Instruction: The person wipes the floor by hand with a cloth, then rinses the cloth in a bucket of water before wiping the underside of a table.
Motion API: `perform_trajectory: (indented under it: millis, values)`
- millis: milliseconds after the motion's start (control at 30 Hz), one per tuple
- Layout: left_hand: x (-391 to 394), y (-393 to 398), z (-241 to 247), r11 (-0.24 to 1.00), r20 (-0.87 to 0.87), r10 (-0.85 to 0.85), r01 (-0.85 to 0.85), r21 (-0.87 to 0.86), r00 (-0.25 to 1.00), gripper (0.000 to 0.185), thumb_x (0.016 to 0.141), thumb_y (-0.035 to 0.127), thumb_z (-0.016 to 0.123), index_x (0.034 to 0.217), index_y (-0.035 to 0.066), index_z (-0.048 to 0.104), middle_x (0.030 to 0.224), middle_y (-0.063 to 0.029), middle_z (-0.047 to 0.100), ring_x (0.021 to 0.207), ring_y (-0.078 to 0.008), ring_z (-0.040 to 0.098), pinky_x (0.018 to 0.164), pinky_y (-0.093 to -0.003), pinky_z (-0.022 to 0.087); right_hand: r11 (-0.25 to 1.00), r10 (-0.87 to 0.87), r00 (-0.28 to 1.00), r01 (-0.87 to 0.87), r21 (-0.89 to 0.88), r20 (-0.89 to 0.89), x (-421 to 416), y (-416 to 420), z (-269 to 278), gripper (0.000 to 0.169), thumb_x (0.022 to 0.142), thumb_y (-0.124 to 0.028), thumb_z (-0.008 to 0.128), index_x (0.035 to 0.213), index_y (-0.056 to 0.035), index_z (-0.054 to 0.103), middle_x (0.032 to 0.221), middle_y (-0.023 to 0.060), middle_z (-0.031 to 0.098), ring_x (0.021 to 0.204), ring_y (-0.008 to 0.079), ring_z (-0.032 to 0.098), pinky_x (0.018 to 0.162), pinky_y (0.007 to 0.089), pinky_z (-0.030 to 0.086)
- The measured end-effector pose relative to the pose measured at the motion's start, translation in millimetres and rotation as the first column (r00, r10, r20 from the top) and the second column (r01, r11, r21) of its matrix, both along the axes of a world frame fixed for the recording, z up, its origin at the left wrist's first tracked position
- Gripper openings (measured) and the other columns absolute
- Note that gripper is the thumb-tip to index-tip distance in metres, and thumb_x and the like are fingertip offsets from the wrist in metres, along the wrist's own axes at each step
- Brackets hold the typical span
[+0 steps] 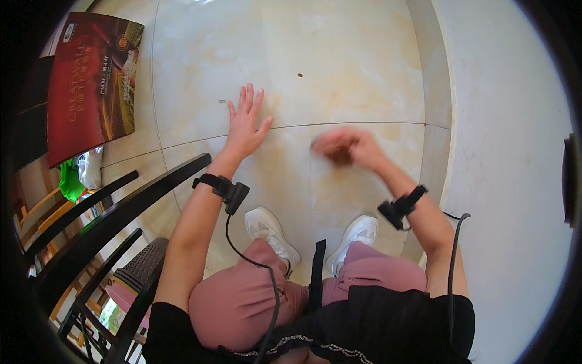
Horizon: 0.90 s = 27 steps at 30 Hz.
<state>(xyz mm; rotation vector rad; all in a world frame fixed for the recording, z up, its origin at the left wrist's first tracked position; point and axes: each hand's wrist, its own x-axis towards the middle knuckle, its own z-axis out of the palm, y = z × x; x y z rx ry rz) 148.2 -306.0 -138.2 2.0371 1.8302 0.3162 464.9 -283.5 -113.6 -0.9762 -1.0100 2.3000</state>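
My left hand [247, 120] is spread over the tiled floor [345, 50], palm down, fingers apart and nothing in them. Just left of its fingertips lies a small, flat, greyish oval piece [222, 101], too small to name. Farther ahead, a small brown piece [299, 75] rests on the same pale tile. To the right, my right hand [352, 144] is curled and blurred by motion. A reddish-brown item [341, 156] shows between its fingers and thumb; blur hides what it is. Whether this hand touches the floor is unclear.
A red wine carton [91, 86] stands at the far left. Black metal bars [136, 200] of a piece of furniture reach in near my left forearm. Behind them are a dark woven basket [143, 259] and a green bag [70, 179]. A white wall [504, 182] runs along the right.
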Motion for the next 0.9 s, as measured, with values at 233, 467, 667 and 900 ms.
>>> perform_trajectory:
  millis: [233, 467, 667, 900]
  values:
    - [5, 1, 6, 1.0, 0.013, -0.006, 0.006, 0.002, 1.0, 0.075, 0.094, 0.029, 0.061, 0.157, 0.01, 0.026, 0.166, -0.0168, 0.01, 0.154, -0.0342, 0.008, 0.12, -0.0606, 0.005, 0.626, -0.65, 0.648, 0.161, 0.763, 0.397, 13, 160, -35, 0.045, 0.092, 0.008, 0.043, 0.124, -0.0131, 0.067, 0.108, 0.0094, 0.073, 0.099, 0.0185, 0.069, 0.083, 0.0303, 0.054]
    - [-15, -6, 0, 0.99, 0.058, 0.124, -0.128, 0.065, 0.991, 0.074, 0.095, 0.026, 0.061, 0.155, 0.001, 0.025, 0.163, -0.0234, 0.014, 0.153, -0.0381, 0.01, 0.119, -0.0609, 0.008, 0.227, -0.763, 0.588, -0.145, 0.963, 0.268, -43, 142, -90, 0.05, 0.081, 0.003, 0.057, 0.126, -0.0175, 0.066, 0.13, 0.0071, 0.065, 0.115, 0.029, 0.06, 0.098, 0.0382, 0.049]
    - [-10, 11, 1, 0.973, 0.123, 0.178, -0.193, 0.128, 0.976, 0.069, 0.099, 0.026, 0.056, 0.154, -0.001, 0.024, 0.163, -0.0241, 0.015, 0.153, -0.0385, 0.011, 0.119, -0.061, 0.008, 0.435, -0.213, 0.972, 0.183, 0.882, -0.096, -131, 72, -51, 0.024, 0.07, 0.009, 0.053, 0.087, -0.0051, 0.062, 0.089, 0.0067, 0.067, 0.075, 0.0256, 0.059, 0.065, 0.0326, 0.048]
    - [-14, 16, 17, 0.954, 0.203, 0.212, -0.248, 0.169, 0.956, 0.066, 0.101, 0.025, 0.053, 0.154, -0.001, 0.025, 0.162, -0.0246, 0.017, 0.152, -0.039, 0.011, 0.119, -0.0598, 0.007, 0.412, 0.28, 0.954, -0.224, 0.883, 0.111, -118, -53, -50, 0.026, 0.074, 0.001, 0.059, 0.097, -0.0069, 0.069, 0.094, 0.005, 0.069, 0.089, 0.0266, 0.064, 0.073, 0.0367, 0.051]
